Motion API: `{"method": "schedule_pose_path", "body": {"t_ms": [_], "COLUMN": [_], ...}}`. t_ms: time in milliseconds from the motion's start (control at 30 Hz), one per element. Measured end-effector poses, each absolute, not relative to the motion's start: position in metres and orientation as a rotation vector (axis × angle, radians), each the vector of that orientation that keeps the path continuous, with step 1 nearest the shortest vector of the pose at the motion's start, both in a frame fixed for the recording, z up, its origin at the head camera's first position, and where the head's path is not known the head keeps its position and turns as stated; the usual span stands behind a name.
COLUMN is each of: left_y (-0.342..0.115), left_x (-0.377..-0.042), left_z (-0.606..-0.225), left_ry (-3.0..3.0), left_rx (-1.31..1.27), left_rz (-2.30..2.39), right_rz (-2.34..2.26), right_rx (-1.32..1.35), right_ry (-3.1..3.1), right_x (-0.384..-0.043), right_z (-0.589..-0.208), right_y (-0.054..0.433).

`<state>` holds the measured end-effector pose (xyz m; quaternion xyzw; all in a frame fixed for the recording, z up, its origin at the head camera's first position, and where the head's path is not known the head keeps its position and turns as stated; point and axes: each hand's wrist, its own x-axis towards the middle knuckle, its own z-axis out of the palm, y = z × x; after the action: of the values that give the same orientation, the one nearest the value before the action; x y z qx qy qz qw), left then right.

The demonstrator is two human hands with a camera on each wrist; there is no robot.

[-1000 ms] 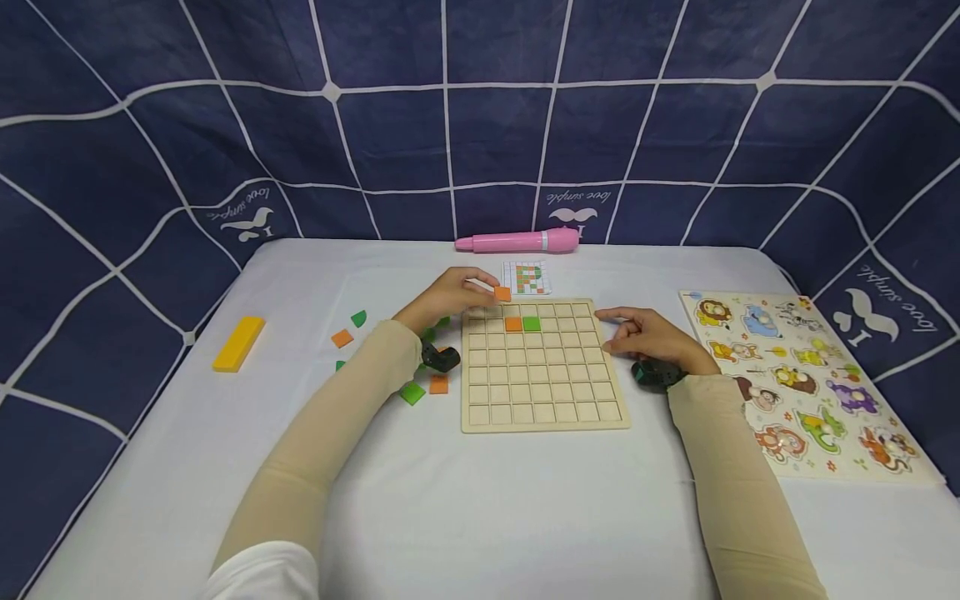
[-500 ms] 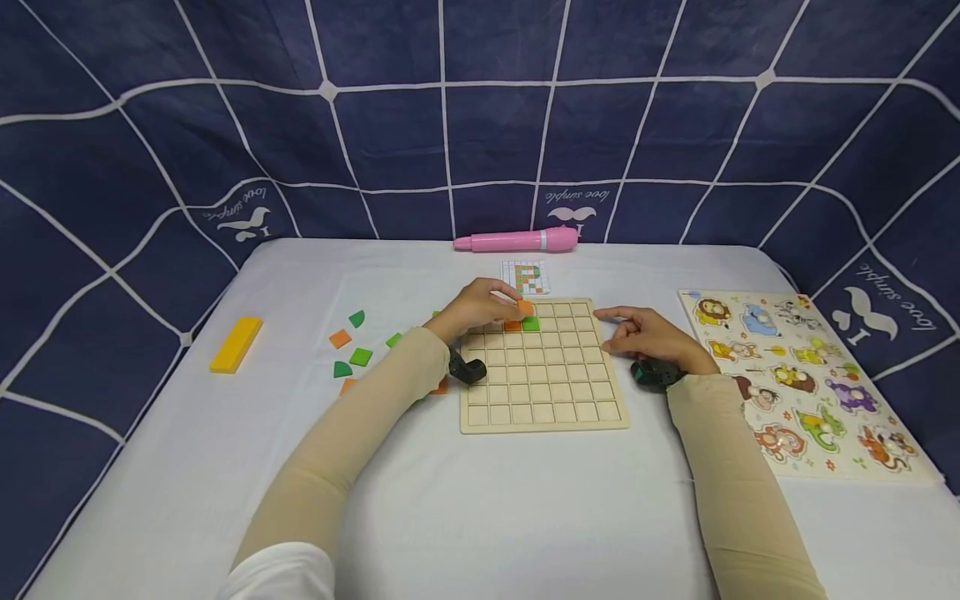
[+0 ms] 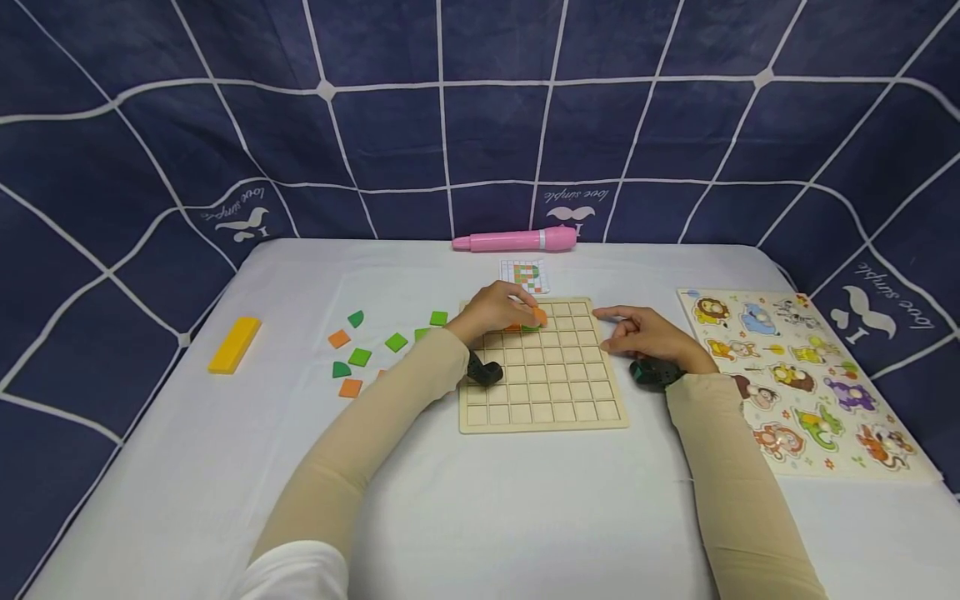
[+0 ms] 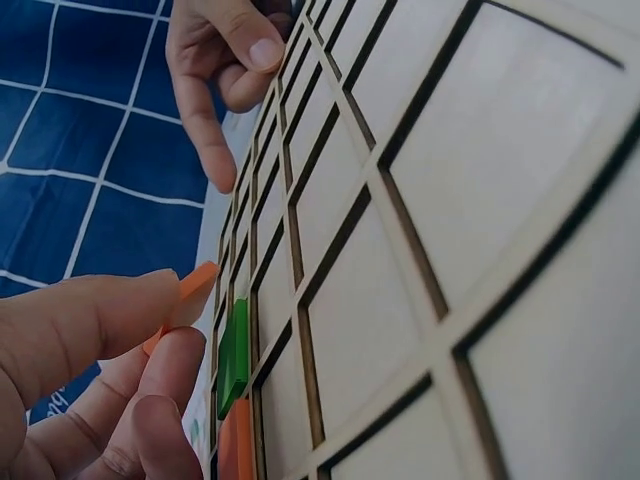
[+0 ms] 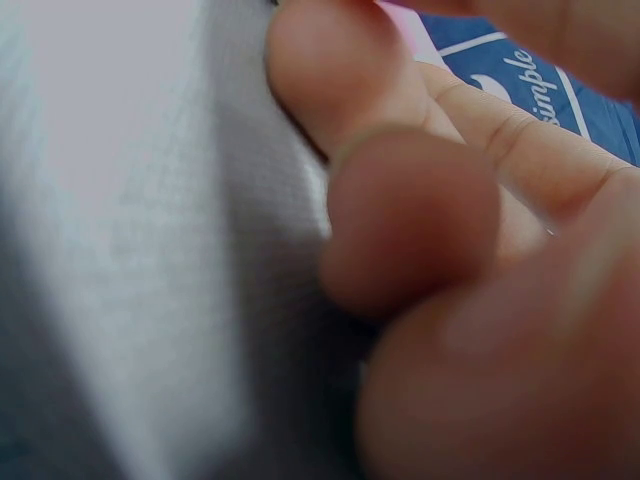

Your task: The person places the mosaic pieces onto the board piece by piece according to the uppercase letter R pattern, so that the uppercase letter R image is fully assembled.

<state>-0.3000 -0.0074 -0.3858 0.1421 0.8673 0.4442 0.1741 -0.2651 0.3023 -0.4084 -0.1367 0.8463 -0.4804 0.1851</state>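
My left hand (image 3: 495,308) is over the far part of the gridded wooden board (image 3: 553,392), pinching an orange square tile (image 3: 540,317) between thumb and fingertips. In the left wrist view that tile (image 4: 193,298) is tilted, close above the grid. A green square tile (image 4: 235,362) and another orange tile (image 4: 238,440) sit side by side in cells below it; the left hand partly covers both in the head view. My right hand (image 3: 643,332) rests at the board's right edge, its index finger stretched out and its thumb by the rim.
Loose green and orange tiles (image 3: 360,357) are scattered left of the board. A small pattern card (image 3: 524,276) and a pink pen (image 3: 514,241) lie beyond it. On the far left is a yellow block (image 3: 235,345), on the right an animal puzzle board (image 3: 802,383).
The left hand has carried the orange tile rightward and nearer, from beyond the board's far edge to over the cell right of the green tile. My right hand keeps its place.
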Motion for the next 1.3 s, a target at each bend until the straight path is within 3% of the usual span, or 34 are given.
{"method": "schedule_pose_path", "body": {"t_ms": [1300], "left_y": [0.014], "left_x": [-0.3], "left_z": [-0.393], "left_ry": [2.664], "left_rx": [0.414], "left_rz": [0.957], "right_rz": [-1.364], "right_rx": [-0.399], "right_ry": [2.389], "right_x": [-0.266], "right_z": [-0.41], "right_y": [0.304]}}
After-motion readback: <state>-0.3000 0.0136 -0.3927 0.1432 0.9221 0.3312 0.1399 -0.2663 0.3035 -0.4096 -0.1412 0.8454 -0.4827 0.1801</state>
